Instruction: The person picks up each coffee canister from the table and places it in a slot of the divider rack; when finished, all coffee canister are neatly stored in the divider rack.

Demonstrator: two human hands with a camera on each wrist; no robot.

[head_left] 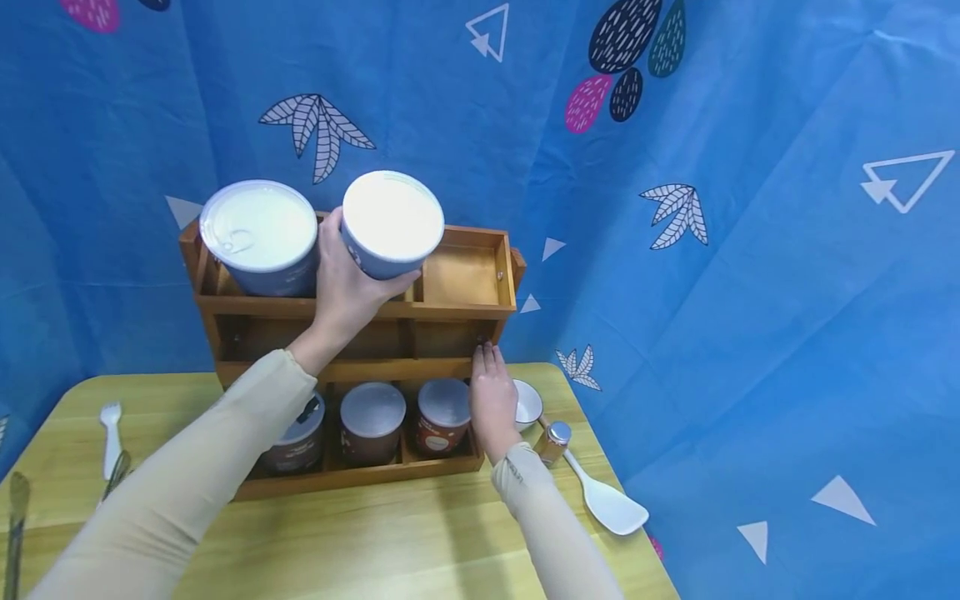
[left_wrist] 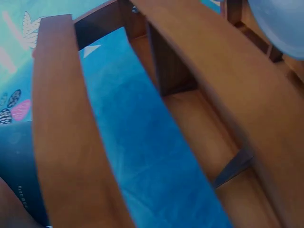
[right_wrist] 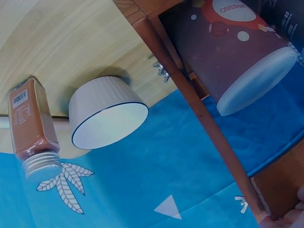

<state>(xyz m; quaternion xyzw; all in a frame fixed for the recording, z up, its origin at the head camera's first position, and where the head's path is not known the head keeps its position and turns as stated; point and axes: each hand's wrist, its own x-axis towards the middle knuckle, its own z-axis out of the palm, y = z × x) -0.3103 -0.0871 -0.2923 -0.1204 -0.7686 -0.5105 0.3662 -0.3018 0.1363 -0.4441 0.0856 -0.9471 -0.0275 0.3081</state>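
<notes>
My left hand (head_left: 351, 287) grips a blue canister (head_left: 392, 223) with a white lid, thumb and fingers round its side, over the top tier of a wooden rack (head_left: 360, 310). Left of that hand, a second blue canister (head_left: 258, 237), with a ring under its lid, stands in the top tier. My right hand (head_left: 493, 400) touches the rack's right side, fingers straight and together. In the right wrist view only its fingertips (right_wrist: 295, 216) show, by a wooden board. Beside it, a dark red canister (head_left: 444, 417) with a grey lid sits in the bottom tier.
Two more canisters (head_left: 372, 422) (head_left: 298, 435) stand in the bottom tier. Right of the rack are a white bowl (right_wrist: 109, 111), a spice bottle (right_wrist: 33, 118) and a white spatula (head_left: 613, 504). At left lie a white fork (head_left: 112, 437) and metal utensils (head_left: 17, 517). Blue cloth (head_left: 750, 333) hangs behind.
</notes>
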